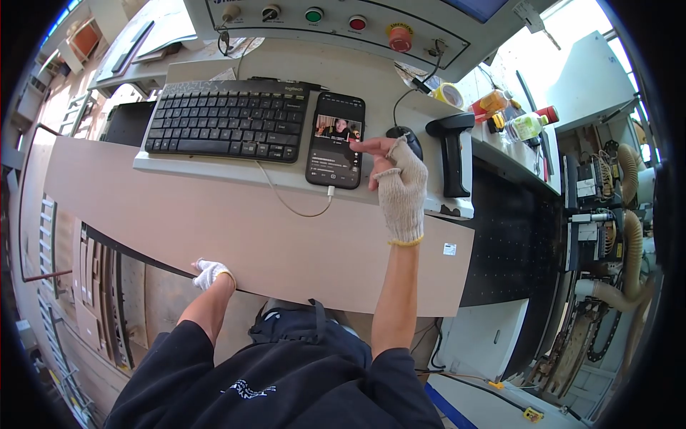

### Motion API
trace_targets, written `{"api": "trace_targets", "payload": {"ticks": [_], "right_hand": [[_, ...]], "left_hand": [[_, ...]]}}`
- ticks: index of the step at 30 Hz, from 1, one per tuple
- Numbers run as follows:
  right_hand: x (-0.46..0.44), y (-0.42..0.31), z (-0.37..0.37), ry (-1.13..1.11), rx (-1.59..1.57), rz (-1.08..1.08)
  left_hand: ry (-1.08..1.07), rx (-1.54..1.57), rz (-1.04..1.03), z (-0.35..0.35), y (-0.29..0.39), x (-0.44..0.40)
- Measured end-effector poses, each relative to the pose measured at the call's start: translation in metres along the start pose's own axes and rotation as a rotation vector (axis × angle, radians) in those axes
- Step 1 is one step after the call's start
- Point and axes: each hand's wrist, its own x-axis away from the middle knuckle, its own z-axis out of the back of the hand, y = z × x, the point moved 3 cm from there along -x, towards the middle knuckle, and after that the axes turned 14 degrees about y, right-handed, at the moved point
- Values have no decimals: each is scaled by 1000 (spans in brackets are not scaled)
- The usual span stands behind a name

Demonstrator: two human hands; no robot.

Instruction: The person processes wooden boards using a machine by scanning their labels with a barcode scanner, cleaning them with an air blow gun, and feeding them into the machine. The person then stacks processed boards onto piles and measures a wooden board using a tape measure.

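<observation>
A fingerless knitted glove covers my right hand (400, 171), whose extended index finger reaches the right edge of a black phone (334, 161). The phone lies on the light shelf with its screen lit and a white cable plugged into its lower end. My left hand (212, 273), also gloved, rests at the near edge of a long beige board (286, 243); its fingers are partly hidden and too small to read. Left of the phone sits a black keyboard (225, 121). A black mouse (409, 141) is partly behind my right hand, and a black scanner (455, 154) lies further right.
Above the shelf is a control panel (289, 25) with green and red buttons and a red emergency knob (400, 38). Bottles (525, 126) and a tape roll (449, 94) stand at the upper right. Machinery with ribbed hoses (632, 236) is at the far right.
</observation>
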Motion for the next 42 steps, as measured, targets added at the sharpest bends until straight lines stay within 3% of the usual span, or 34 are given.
{"api": "trace_targets", "payload": {"ticks": [14,23,42], "right_hand": [[-2,6,0,-8,85,71],[1,0,-3,14,40,27],[5,4,3,179,5,104]], "left_hand": [[-28,-68,-59,-37,-13,-62],[-74,1,12,-13,-2,-50],[-71,-3,-32,-36,-11,-62]]}}
